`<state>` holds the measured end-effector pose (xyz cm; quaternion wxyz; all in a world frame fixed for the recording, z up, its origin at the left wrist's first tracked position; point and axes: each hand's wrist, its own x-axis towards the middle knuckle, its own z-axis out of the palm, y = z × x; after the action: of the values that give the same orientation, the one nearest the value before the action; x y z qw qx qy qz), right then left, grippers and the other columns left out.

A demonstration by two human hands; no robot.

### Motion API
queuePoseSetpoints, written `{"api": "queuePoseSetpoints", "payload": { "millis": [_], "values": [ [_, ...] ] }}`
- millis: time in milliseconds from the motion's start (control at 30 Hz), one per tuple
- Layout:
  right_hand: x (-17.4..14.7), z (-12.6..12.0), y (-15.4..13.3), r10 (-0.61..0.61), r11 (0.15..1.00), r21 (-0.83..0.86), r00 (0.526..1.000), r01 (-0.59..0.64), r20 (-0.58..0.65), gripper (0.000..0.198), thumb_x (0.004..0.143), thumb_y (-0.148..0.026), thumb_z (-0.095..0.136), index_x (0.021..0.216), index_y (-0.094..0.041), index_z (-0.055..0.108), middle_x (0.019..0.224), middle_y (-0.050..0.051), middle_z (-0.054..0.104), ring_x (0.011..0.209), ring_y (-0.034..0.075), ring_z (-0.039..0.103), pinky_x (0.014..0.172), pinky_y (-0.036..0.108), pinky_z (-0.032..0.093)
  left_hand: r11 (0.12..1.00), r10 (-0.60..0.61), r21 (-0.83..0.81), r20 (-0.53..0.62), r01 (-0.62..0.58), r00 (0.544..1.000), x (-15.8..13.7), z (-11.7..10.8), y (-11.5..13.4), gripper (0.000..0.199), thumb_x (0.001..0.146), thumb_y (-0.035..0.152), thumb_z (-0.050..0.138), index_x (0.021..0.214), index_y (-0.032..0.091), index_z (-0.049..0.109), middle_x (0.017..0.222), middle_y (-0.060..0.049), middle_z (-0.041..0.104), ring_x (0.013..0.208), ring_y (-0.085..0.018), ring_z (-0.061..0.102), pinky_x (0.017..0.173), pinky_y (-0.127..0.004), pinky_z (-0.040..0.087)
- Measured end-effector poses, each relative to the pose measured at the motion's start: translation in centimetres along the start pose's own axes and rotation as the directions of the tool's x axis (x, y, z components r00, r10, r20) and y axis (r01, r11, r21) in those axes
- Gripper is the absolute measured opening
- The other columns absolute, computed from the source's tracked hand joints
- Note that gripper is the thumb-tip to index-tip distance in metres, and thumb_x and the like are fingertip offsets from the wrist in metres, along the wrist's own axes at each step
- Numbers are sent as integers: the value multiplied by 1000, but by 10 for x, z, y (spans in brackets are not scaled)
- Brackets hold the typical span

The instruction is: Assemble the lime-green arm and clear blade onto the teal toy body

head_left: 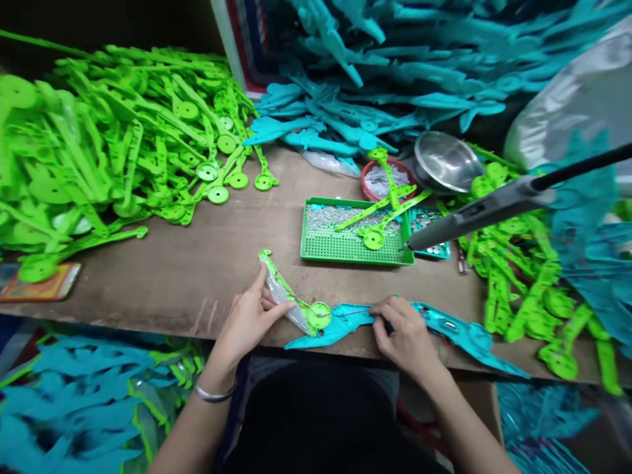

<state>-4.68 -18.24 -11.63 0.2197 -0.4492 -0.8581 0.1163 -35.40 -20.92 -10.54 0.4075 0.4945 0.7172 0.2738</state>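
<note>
My left hand (251,313) grips a lime-green plastic arm (281,280) with a clear plastic piece along its side, thumb on one side and fingers on the other. The arm's round end (320,315) lies over the left part of a long blue plastic part (343,324) at the table's front edge. My right hand (402,329) is closed on the middle of this blue part, its fingertips pressed together. A thin dark wire (351,313) runs along the blue part toward those fingertips; whether they pinch it is hidden.
A green perforated tray (309,253) holds small metal pieces and green arms. Behind it stand a red basket (368,187) and a steel bowl (447,161). A grey pen-shaped tool (474,214) hangs at right. Heaps of green parts (123,131) and blue parts (395,85) surround the table.
</note>
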Motion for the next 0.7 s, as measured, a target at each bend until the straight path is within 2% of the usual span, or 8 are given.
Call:
{"api": "queuePoseSetpoints", "payload": {
  "millis": [100,200,300,367,433,533,600,700],
  "values": [
    [1,-1,-2,20,999,-31,1000,-19,18,19,87,-5,49,85,-17,64,80,6,64,76,20,60,74,38,51,998,22,53,-4,-22,1000,-1,-3,1,93,77,56,73,154,21,34,74,5,67,62,-17,65,62,-28,51],
    [1,-1,-3,34,999,-35,999,-33,27,19,87,-4,48,85,-16,64,81,7,64,77,21,61,73,37,50,980,53,195,-12,-49,999,0,-9,4,78,84,58,64,149,20,44,68,5,65,58,-18,63,60,-29,48],
    [0,-1,-2,27,999,-29,999,-27,22,20,87,-4,48,86,-17,63,81,6,63,77,21,61,73,37,50,923,230,344,-127,-174,965,16,-20,12,54,89,54,59,132,21,62,67,2,64,62,-19,62,65,-30,47],
    [-1,0,-1,14,999,-36,1000,-14,5,20,88,-5,47,85,-17,62,80,6,62,76,21,60,72,37,50,877,382,388,-207,-283,901,42,-30,19,40,91,47,59,118,19,68,79,-3,69,70,-20,64,72,-32,49],
    [-1,0,0,-3,999,-48,1000,2,-14,18,89,-6,48,85,-18,60,79,5,62,75,21,60,71,37,50,856,441,412,-266,-312,857,78,-42,28,26,91,36,58,104,18,70,89,-7,71,77,-20,65,78,-33,50],
    [0,2,1,-29,998,-57,999,26,-38,15,89,-8,49,86,-20,58,78,4,61,74,21,59,69,36,50,857,420,450,-329,-251,846,142,-56,40,17,87,21,58,99,15,69,100,-12,69,92,-24,65,91,-37,48],
    [1,3,1,-43,997,-62,998,40,-54,15,89,-8,49,86,-20,57,78,4,61,73,21,59,68,35,50,857,409,460,-335,-231,849,177,-59,44,21,83,22,65,102,13,67,108,-15,67,104,-28,61,98,-41,45],
    [1,3,1,-54,996,-77,997,50,-59,15,89,-8,48,84,-21,56,76,4,59,72,20,58,68,35,49,864,385,457,-324,-214,864,209,-53,42,18,80,25,71,94,15,66,105,-15,64,109,-31,57,102,-45,41]
  ]
}}
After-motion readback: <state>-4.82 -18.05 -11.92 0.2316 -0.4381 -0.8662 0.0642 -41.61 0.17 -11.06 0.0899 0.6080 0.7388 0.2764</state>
